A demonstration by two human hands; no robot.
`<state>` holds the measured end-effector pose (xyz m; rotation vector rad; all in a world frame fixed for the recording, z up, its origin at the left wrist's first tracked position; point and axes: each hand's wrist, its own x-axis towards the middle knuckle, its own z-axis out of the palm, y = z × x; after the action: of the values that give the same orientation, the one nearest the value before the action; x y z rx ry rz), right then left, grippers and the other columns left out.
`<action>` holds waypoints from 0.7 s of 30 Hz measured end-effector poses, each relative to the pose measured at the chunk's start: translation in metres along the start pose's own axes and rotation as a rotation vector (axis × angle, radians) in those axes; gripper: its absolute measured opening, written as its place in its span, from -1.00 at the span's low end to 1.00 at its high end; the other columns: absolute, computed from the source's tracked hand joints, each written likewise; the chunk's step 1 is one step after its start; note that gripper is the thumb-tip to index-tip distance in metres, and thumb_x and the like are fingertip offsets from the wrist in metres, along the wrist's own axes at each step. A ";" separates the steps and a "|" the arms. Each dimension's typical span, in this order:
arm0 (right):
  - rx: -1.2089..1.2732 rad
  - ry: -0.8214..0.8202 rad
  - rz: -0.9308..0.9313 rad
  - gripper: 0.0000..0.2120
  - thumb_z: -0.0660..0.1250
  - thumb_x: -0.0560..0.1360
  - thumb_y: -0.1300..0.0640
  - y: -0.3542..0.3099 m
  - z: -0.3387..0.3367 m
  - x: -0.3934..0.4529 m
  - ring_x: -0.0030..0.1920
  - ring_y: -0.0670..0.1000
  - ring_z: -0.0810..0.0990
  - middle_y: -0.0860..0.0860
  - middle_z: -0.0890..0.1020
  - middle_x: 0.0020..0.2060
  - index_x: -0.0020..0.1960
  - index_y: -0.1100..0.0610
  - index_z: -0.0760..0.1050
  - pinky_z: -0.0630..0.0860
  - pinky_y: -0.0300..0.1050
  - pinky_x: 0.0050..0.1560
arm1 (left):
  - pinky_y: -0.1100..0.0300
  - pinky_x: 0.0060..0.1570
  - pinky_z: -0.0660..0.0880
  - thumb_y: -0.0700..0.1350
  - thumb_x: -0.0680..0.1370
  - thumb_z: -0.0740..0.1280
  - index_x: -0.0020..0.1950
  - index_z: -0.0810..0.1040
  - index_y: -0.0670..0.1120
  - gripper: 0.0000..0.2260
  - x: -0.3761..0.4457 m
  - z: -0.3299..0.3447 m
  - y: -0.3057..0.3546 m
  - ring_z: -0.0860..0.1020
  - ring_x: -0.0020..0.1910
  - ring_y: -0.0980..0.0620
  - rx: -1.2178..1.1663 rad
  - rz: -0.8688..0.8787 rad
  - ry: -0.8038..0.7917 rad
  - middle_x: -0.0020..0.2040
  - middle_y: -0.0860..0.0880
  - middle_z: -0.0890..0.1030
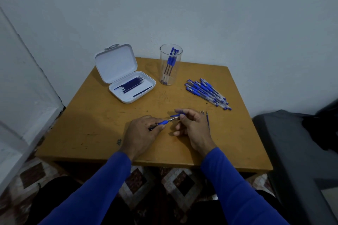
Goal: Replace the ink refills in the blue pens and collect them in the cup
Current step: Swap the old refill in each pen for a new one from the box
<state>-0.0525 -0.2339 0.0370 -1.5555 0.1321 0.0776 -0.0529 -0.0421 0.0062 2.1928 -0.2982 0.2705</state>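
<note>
Pen (162,123), light, stiff and slim, lies low over the counter (102,129): left hand (140,134) grips its rubber sleeve, the surest hold; right hand (190,124) pinches the tip. Beyond: refills (130,85) in a case (126,99), loose pens (206,93), cup (171,64).

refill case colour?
White, the open refill case on the table's left, seen in the head view.

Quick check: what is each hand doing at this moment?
Left hand: fingers curled round the blue pen, holding its barrel.
Right hand: pinches the pen's metal tip end; a blue cap is also held in its fingers.
</note>
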 end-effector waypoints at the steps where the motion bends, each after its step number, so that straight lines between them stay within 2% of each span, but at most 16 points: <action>1: -0.017 -0.011 -0.005 -0.80 0.25 0.66 0.28 -0.001 0.000 -0.001 -0.37 0.03 0.61 0.13 0.64 -0.28 0.22 0.15 0.58 0.65 -0.07 -0.34 | 0.13 -0.12 0.58 -0.03 0.55 0.47 0.19 0.69 0.06 -0.78 0.000 0.000 0.001 0.58 -0.15 0.19 0.005 -0.003 -0.003 -0.13 0.19 0.63; 5: -0.055 -0.027 -0.022 -0.82 0.36 0.61 0.24 -0.006 0.004 -0.003 -0.43 0.06 0.60 0.18 0.68 -0.24 0.19 0.18 0.46 0.58 -0.13 -0.44 | 0.18 -0.14 0.58 0.00 0.54 0.47 0.18 0.69 0.06 -0.77 0.000 -0.001 0.000 0.58 -0.16 0.20 0.004 -0.008 -0.009 -0.14 0.18 0.63; 12: -0.073 -0.051 -0.027 -0.82 0.39 0.59 0.22 -0.006 0.005 -0.004 -0.38 0.08 0.62 0.18 0.73 -0.17 0.15 0.25 0.47 0.59 -0.10 -0.43 | 0.40 -0.22 0.48 -0.02 0.51 0.51 0.15 0.71 0.01 -0.78 0.000 -0.002 0.002 0.58 -0.16 0.25 -0.016 -0.029 0.022 -0.17 0.18 0.64; 18: -0.073 -0.080 -0.020 -0.86 0.35 0.61 0.27 -0.006 0.005 -0.002 -0.33 0.11 0.66 0.20 0.73 -0.14 0.13 0.27 0.45 0.60 -0.07 -0.40 | 0.33 -0.21 0.52 -0.03 0.52 0.50 0.14 0.71 -0.01 -0.78 -0.002 -0.003 0.002 0.60 -0.18 0.19 -0.013 -0.014 0.027 -0.18 0.15 0.66; 21: -0.076 -0.091 -0.015 -0.87 0.34 0.61 0.28 -0.006 0.006 -0.002 -0.33 0.10 0.66 0.21 0.73 -0.13 0.12 0.28 0.45 0.59 -0.08 -0.40 | 0.37 -0.21 0.50 -0.04 0.52 0.50 0.14 0.71 -0.01 -0.79 -0.001 -0.003 0.001 0.60 -0.17 0.19 -0.022 -0.002 0.027 -0.18 0.16 0.66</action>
<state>-0.0534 -0.2283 0.0433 -1.6253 0.0460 0.1424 -0.0550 -0.0402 0.0087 2.1655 -0.2825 0.2936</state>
